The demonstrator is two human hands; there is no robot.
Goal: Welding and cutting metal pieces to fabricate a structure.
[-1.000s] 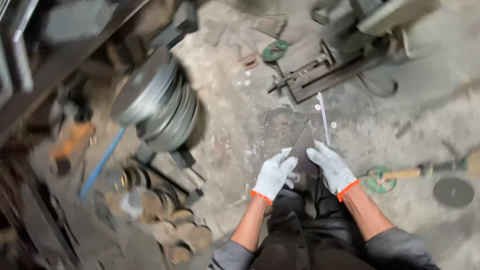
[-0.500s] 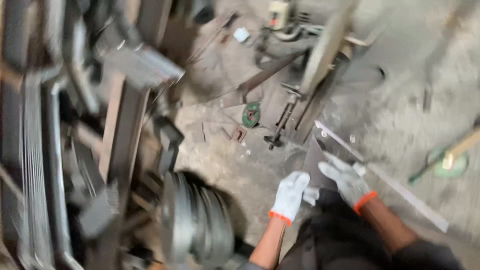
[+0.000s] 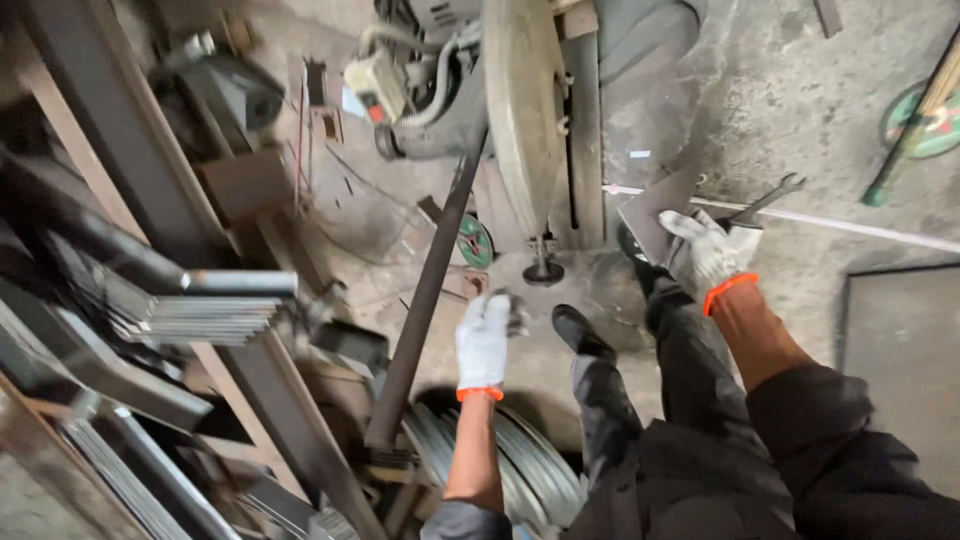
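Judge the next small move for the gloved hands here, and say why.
Probably the left hand should close on the long dark metal bar beside it. That hand hangs just right of the leaning bar, fingers curled, not clearly gripping it. The right hand already holds a flat grey metal plate by its lower edge, so it is occupied.

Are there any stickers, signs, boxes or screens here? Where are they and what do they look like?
Round green label: on a disc lying on the floor beside the long dark bar, green with a red and white middle.
Round green label: on a disc at the top right edge, under a wooden handle, partly cut off.
No boxes, signs or screens show.
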